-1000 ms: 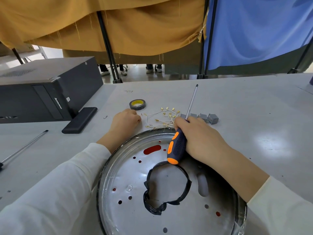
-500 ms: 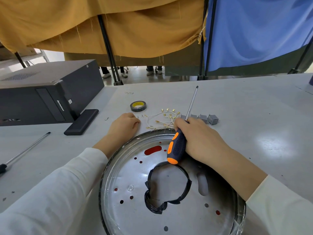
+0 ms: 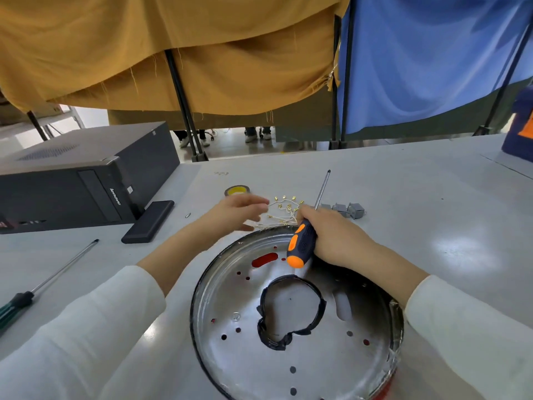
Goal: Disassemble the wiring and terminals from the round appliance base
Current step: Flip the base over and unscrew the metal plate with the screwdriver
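Grey table — left hand outstretched, right hand gripping screwdriver.

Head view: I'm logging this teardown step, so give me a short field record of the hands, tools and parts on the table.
left hand: open, blurred, fingers reaching toward the wire bundle
right hand: grips the orange-and-black screwdriver, shaft pointing away
round base: on the table, black tape ring around its centre hole
grey connectors: beyond the right hand
tape roll: beyond the left hand
second screwdriver: lying at left, untouched
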`<action>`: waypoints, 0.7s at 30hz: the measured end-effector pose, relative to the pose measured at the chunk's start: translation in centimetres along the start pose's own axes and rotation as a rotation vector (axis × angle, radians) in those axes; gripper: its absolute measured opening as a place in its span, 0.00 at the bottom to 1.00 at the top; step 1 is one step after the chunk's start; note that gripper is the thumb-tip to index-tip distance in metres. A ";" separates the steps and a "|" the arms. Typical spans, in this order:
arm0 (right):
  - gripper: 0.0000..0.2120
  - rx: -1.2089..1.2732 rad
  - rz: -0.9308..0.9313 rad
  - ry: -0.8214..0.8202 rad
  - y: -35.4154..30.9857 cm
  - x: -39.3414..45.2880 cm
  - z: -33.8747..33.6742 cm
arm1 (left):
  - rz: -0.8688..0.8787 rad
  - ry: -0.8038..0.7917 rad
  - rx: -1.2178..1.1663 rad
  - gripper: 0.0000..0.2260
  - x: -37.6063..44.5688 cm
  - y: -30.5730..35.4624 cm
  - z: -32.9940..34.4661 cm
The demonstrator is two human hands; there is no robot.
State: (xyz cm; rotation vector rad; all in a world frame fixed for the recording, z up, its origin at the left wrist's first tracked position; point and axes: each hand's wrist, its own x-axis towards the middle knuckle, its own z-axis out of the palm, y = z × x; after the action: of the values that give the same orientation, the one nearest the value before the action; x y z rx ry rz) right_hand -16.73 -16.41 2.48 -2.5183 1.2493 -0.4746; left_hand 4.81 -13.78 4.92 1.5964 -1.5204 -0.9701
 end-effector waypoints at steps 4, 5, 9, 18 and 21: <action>0.14 0.143 -0.013 -0.019 -0.5 -0.1 -1.3 | 0.092 -0.225 0.414 0.14 -2.6 0.7 1.9; 0.14 0.152 -0.011 -0.022 -0.5 -0.3 -1.6 | 0.120 -0.195 0.469 0.14 -3.0 0.5 2.1; 0.10 0.111 0.000 -0.006 -0.2 -1.8 -2.8 | 0.062 -0.065 0.577 0.17 -4.3 0.4 2.1; 0.10 0.100 -0.012 0.007 1.1 -3.3 -2.7 | -0.165 0.058 0.589 0.20 -7.0 -0.2 1.6; 0.11 0.061 -0.008 0.042 1.2 -3.6 -2.2 | -0.242 0.037 0.653 0.23 -7.6 -0.4 1.5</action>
State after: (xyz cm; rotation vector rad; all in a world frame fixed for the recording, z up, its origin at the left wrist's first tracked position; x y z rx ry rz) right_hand -20.51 -14.47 3.47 -2.4756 1.2205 -0.5620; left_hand 3.52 -6.17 4.18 2.2783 -1.7511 -0.5785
